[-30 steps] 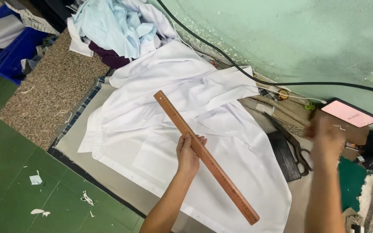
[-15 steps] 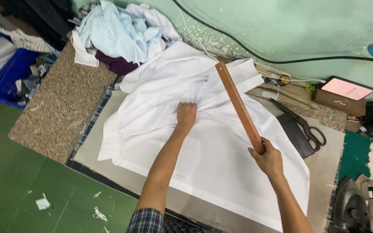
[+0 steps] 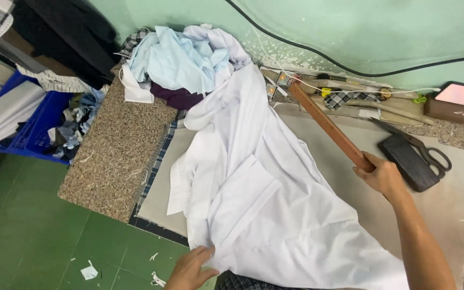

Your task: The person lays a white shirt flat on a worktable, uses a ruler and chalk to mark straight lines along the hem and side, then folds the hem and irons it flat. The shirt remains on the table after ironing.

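While left hand (image 3: 190,271) pins hem (white garment (image 3: 259,198)).

I see a pale green wall (image 3: 350,27) at the back, black cable (image 3: 318,52) running across it. Floor (image 3: 38,236) is green tile, with white scraps (image 3: 88,272) lying on it. Speckled stone counter (image 3: 119,150) on the left, padded grey work table (image 3: 447,198) beside it. Blue crate (image 3: 33,131) further left, holding folded cloth. Heap of light blue and white clothes (image 3: 183,59) against the wall. Light is even, no window in view.
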